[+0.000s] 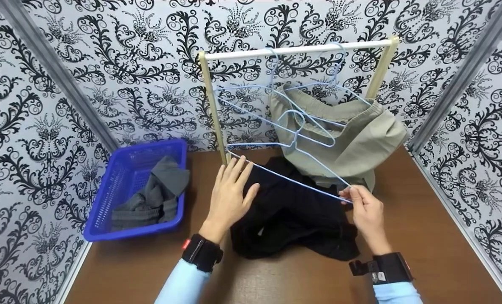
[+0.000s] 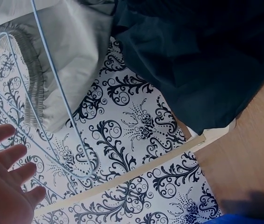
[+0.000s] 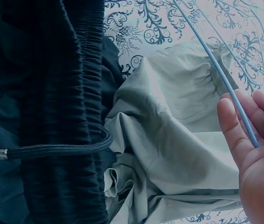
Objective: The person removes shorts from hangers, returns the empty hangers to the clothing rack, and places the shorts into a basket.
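Note:
My right hand [image 1: 366, 209] pinches one lower corner of a light blue wire hanger [image 1: 294, 144], thumb on top. The hanger tilts over the table, hook up and bare of clothing. By its other end is my left hand [image 1: 230, 194], fingers extended; I cannot tell whether the fingertips touch the wire. Under both hands lies a rumpled black garment [image 1: 293, 223]. In the right wrist view its gathered elastic waistband [image 3: 87, 84] and a drawcord [image 3: 57, 149] with a metal tip show. Behind hangs a beige garment [image 1: 352, 152] with an elastic waist, on another blue hanger.
A small rack with a white rod [image 1: 301, 50] and wooden posts [image 1: 212, 101] stands at the back. A second bare blue hanger [image 1: 242, 86] hangs from it. On the left, a blue plastic basket [image 1: 149, 230] holds a dark grey garment [image 1: 156, 194]. Patterned walls enclose the brown table [image 1: 428, 236].

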{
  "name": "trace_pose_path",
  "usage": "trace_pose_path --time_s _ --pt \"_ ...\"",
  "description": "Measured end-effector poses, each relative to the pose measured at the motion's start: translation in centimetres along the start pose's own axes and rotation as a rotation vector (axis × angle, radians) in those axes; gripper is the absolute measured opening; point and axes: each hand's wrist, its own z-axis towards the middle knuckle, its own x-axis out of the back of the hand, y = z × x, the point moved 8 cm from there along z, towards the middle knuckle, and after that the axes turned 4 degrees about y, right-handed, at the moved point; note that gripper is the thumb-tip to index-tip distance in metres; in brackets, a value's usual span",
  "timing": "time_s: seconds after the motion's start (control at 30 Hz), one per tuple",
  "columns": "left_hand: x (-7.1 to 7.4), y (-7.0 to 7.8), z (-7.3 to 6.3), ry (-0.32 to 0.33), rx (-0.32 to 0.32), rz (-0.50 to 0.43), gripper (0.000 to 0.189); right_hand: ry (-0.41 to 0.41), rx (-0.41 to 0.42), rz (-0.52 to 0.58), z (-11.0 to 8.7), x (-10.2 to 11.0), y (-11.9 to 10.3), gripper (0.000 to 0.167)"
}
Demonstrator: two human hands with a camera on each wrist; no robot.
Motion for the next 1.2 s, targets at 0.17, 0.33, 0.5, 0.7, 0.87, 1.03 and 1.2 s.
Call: trace_pose_path --time_s 0.17,0.33,0.5,0.7,0.87,1.03,1.2 --pt "-0.5 -0.3 -0.4 -0.025 0.025 0.021 0.053 0.009 0.005 -0.001 0.4 0.0 -0.4 0.021" --pt "-1.1 -0.6 -0.6 -0.071 0.054 0.035 0.054 0.015 0.006 0.012 0.9 0.0 -0.7 0.022" --pt "-1.6 -1.1 -0.9 -0.117 0.073 0.059 0.055 0.026 0.057 -0.008 1.4 0.1 -1.3 0.020" --pt "-1.9 -1.3 -1.1 -0.137 0.080 0.069 0.055 0.012 0.044 0.076 2.2 -0.2 -1.9 0.020" --pt "-1.9 -1.4 -1.2 -0.133 0.082 0.067 0.055 0.022 0.089 0.035 3.3 -0.5 -4.2 0.020" --pt "-1.9 -1.3 -1.2 -0.135 0.085 0.069 0.055 0.021 0.147 0.032 4.4 -0.9 -6.1 0.019" --pt "-1.9 -1.4 -1.2 -0.144 0.094 0.070 0.054 -0.001 0.159 0.069 5.7 -1.5 -6.1 0.020"
